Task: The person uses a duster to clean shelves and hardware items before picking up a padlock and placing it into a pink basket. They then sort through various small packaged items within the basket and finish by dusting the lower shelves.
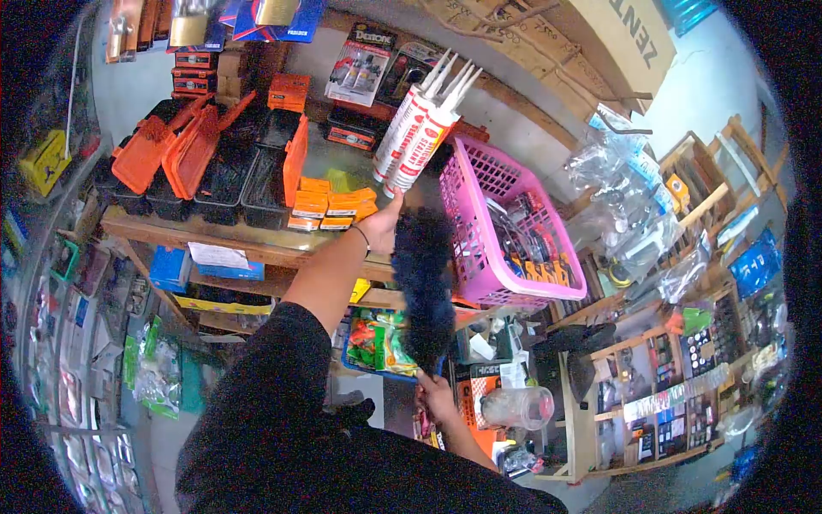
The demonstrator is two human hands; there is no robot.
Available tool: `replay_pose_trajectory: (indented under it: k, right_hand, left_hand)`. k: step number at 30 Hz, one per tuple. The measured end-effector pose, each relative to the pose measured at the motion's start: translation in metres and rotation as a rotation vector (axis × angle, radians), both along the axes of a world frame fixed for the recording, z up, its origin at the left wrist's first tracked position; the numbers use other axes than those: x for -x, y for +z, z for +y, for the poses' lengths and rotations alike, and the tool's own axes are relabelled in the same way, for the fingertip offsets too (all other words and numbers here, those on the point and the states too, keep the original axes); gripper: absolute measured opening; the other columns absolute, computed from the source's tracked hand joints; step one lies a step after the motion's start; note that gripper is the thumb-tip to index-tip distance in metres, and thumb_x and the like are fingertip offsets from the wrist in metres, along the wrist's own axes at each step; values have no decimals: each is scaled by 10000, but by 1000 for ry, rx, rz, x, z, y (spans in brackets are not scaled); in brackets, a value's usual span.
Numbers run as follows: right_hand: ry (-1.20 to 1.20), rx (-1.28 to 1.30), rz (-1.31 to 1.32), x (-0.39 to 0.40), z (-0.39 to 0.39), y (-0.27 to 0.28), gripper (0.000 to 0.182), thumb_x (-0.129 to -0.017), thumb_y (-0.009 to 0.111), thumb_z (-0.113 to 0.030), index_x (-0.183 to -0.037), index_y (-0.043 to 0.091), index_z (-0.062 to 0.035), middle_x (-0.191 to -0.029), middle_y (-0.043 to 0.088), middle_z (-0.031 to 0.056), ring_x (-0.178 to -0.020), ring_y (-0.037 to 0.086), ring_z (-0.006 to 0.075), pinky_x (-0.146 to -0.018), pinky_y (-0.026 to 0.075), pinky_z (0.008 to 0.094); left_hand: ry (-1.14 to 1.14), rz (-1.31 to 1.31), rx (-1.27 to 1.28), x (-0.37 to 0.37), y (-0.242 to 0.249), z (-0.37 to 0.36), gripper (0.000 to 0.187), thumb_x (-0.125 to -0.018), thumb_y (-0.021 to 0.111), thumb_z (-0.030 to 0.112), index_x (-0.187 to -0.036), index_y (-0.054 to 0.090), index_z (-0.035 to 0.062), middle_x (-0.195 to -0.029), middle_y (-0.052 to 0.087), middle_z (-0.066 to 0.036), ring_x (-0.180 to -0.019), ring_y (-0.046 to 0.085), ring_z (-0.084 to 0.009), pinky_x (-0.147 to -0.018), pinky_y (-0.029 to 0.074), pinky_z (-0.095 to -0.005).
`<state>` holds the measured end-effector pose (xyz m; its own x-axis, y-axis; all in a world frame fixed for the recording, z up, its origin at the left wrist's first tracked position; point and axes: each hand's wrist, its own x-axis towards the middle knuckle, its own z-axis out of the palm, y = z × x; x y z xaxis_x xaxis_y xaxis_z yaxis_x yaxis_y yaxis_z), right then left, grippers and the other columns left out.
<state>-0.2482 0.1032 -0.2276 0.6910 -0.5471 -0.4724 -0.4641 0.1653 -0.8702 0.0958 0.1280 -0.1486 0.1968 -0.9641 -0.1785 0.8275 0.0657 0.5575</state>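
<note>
My left hand (383, 226) reaches over the shelf and grips the lower end of white-and-red silicone sealant tubes (409, 141); its fingertips are partly hidden. The tubes stand at a tilt, white nozzles pointing up. Lower down, my right hand (437, 397) is closed around the handle end of a dark, fluffy duster (424, 287). The duster's head points up, blurred, between my left forearm and a pink basket (514, 289). Small orange boxes (330, 206) sit stacked just left of my left hand.
Black cases with orange lids (193, 154) line the wooden shelf (231, 236) at left. Packaged goods fill the pink basket. Below are a blue tray of colourful packets (377, 343) and a clear plastic jar (518, 408). Plastic-wrapped items (629, 193) hang at right.
</note>
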Motion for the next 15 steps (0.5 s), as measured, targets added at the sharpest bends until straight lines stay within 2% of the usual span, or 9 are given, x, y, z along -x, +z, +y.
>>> replay_pose_trajectory:
  k: [2,3,4,6,8,10,11,12,15]
  right_hand:
    - [81,-15,58,3,3,-6,341,-823,539,-314,-603,409,-88,-449,377,7,-341,379,125,-329,323,263]
    - [162,-23,119,5,4,-8,342,-824,538,-311,-599,407,-88,-451,381,9,-339,380,128,-326,322,265]
    - [157,-30,115,6,4,-10,342,-824,538,-311,-599,407,-88,-451,381,9,-339,380,128,-326,322,265]
    - [66,70,-42,6,-1,-10,360,-829,530,-317,-587,397,-86,-446,369,13,-329,370,137,-328,317,271]
    - [6,49,-13,5,1,-6,383,-832,521,-337,-570,394,-89,-445,361,12,-323,354,135,-333,303,261]
    - [165,-151,52,7,14,7,377,-826,535,-320,-565,394,-88,-445,362,13,-323,343,130,-333,290,249]
    - [184,-161,25,10,14,3,366,-820,548,-304,-568,394,-89,-453,369,13,-326,341,125,-331,289,246]
    - [181,-165,21,10,14,5,366,-820,548,-304,-568,394,-89,-453,369,13,-326,341,125,-331,289,246]
    - [-58,-138,-63,1,17,19,345,-818,555,-292,-583,400,-91,-469,381,8,-334,343,115,-327,282,248]
  left_hand:
    - [-97,-11,108,-4,-6,-4,800,-660,376,736,-929,567,8,-889,609,-120,-826,563,-253,-783,439,-387]
    - [-57,4,-17,-2,0,0,807,-657,364,741,-934,565,10,-897,608,-121,-837,560,-253,-793,433,-395]
    - [-63,0,-24,-7,-6,-2,807,-657,364,741,-934,565,10,-897,608,-121,-837,560,-253,-793,433,-395]
    - [-238,101,230,-12,-10,0,831,-648,345,754,-953,557,10,-915,605,-124,-841,560,-260,-800,429,-401]
    - [-11,18,9,1,-1,-1,838,-631,360,759,-956,553,11,-906,604,-121,-831,560,-267,-805,426,-404]
    - [-182,52,142,-15,-22,-10,862,-612,367,769,-993,545,17,-963,589,-132,-881,552,-277,-830,416,-410]
    - [-92,73,95,-11,-16,-8,878,-604,359,777,-1005,540,17,-977,582,-139,-914,539,-272,-845,405,-414]
    - [-96,69,91,-5,-9,-3,878,-604,359,777,-1005,540,17,-977,582,-139,-914,539,-272,-845,405,-414]
    - [6,23,-15,-3,-3,-6,865,-632,343,762,-1004,536,6,-960,588,-140,-879,557,-282,-825,427,-399]
